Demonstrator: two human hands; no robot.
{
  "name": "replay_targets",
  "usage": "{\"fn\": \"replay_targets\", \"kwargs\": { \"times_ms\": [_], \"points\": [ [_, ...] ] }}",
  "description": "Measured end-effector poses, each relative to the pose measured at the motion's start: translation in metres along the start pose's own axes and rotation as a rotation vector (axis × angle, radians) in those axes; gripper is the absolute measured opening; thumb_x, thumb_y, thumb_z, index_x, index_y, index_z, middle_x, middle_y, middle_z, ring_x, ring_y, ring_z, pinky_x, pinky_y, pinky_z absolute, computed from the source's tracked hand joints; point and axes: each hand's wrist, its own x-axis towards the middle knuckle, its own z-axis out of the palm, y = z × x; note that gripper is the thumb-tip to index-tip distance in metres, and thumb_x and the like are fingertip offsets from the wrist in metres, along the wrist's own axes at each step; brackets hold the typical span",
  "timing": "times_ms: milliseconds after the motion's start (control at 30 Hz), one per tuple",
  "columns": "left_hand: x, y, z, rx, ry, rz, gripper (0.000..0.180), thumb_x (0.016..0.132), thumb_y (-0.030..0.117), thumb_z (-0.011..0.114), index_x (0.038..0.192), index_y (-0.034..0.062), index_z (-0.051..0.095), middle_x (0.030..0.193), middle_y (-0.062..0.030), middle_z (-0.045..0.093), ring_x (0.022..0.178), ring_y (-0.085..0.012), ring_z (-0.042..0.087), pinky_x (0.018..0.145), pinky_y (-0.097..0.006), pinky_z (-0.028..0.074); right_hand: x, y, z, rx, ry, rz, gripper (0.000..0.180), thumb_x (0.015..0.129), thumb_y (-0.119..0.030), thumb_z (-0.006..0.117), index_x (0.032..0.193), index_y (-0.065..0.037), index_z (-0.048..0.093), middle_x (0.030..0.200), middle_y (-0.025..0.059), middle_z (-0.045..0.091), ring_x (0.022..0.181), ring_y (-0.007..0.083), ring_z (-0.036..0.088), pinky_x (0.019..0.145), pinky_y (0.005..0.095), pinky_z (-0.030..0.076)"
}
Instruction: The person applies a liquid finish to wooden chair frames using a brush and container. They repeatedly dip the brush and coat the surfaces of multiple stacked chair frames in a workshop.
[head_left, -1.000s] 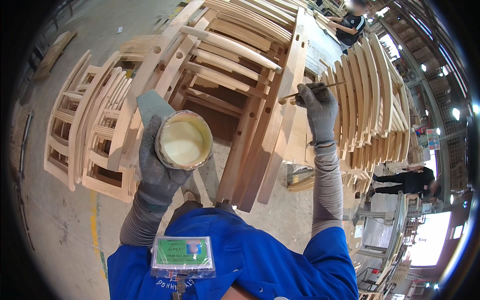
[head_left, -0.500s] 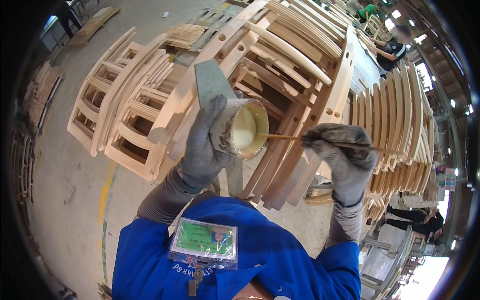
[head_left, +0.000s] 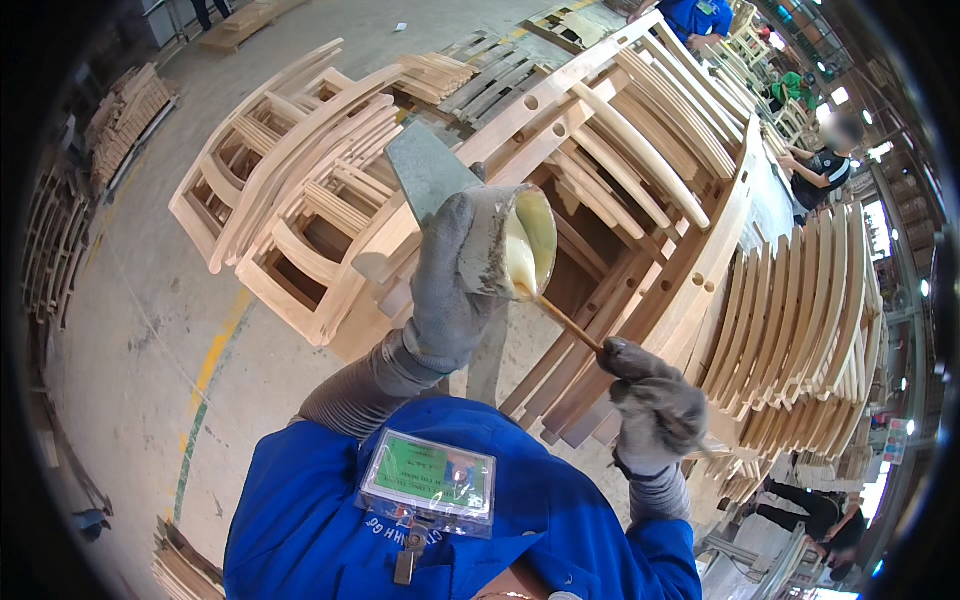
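Observation:
My left hand (head_left: 443,270), in a grey glove, is wrapped round a cup (head_left: 490,240) smeared on the outside. The cup is tipped toward the right, and pale cream liquid (head_left: 521,262) has run down to its lower lip. A flat grey-green plate (head_left: 425,170) sticks out beyond the same hand; how it is held is hidden. My gloved right hand (head_left: 655,405) is closed on a thin wooden stick (head_left: 570,326), whose far tip touches the cup's lower rim. Just beyond the cup lies a stack of wooden frames with drilled holes (head_left: 690,290).
More wooden frames (head_left: 290,220) stand at the left on the concrete floor. Curved slats (head_left: 800,310) are stacked at the right. Pallets (head_left: 490,90) lie farther back. Other people work beyond, one in dark clothes (head_left: 825,175) and one in blue (head_left: 695,18).
The cup has tilted further to the right, and the liquid has shifted to its lip. My right hand has come lower and nearer, swinging the stick to a slant. The view has shifted.

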Motion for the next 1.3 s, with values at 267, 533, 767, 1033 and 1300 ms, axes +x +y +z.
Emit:
{"fn": "replay_targets", "kwargs": {
  "times_ms": [267,533,767,1033,1300],
  "points": [
    [0.023,0.003,0.011,-1.394,0.187,-0.873,0.046,0.090,0.027,0.049,0.128,0.0021,0.041,0.122,-0.0161,0.051,0.113,-0.0250,0.053,0.096,-0.038,0.047,0.020,0.023,-0.007,0.390,0.202,0.284,0.019,0.083,0.004,0.060,0.097,-0.001,0.048,0.102,0.0263,0.061,0.097,0.0340,0.062,0.082,0.0466,0.053],
    [-0.012,-0.049,0.018,-0.462,0.140,-0.304,0.088,0.070,0.004,0.076,0.138,0.0019,0.020,0.134,-0.0170,0.040,0.119,-0.0293,0.047,0.098,-0.044,0.044,0.072,0.037,-0.012,0.367,0.200,0.415,0.019,0.083,-0.003,0.060,0.097,0.002,0.050,0.100,0.0211,0.062,0.089,0.0277,0.065,0.077,0.0393,0.057],
    [0.000,-0.057,-0.005,-0.218,0.114,-0.412,0.058,0.086,0.021,0.061,0.133,0.0016,0.033,0.127,-0.0144,0.049,0.114,-0.0240,0.052,0.097,-0.041,0.045,0.247,0.091,-0.020,-0.132,-0.158,0.267,0.024,0.081,-0.011,0.064,0.099,0.003,0.058,0.097,0.0104,0.065,0.081,0.0144,0.064,0.073,0.0238,0.051],
    [0.033,-0.037,-0.029,-1.407,0.404,-1.011,0.047,0.094,0.041,0.043,0.122,0.0044,0.051,0.119,-0.0122,0.056,0.113,-0.0235,0.053,0.094,-0.041,0.047,0.312,0.148,0.012,-0.477,-0.508,0.405,0.027,0.085,-0.021,0.064,0.095,0.003,0.057,0.081,0.0063,0.062,0.070,0.0128,0.063,0.064,0.0247,0.054],
    [0.028,-0.050,-0.030,-1.007,0.128,-0.430,0.048,0.095,0.033,0.044,0.134,0.0076,0.033,0.131,-0.0135,0.045,0.118,-0.0250,0.048,0.098,-0.044,0.045,0.311,0.153,0.027,-0.548,-0.530,0.330,0.018,0.084,-0.016,0.062,0.084,0.002,0.058,0.071,0.0044,0.061,0.064,0.0104,0.060,0.059,0.0245,0.050]
  ]
}}
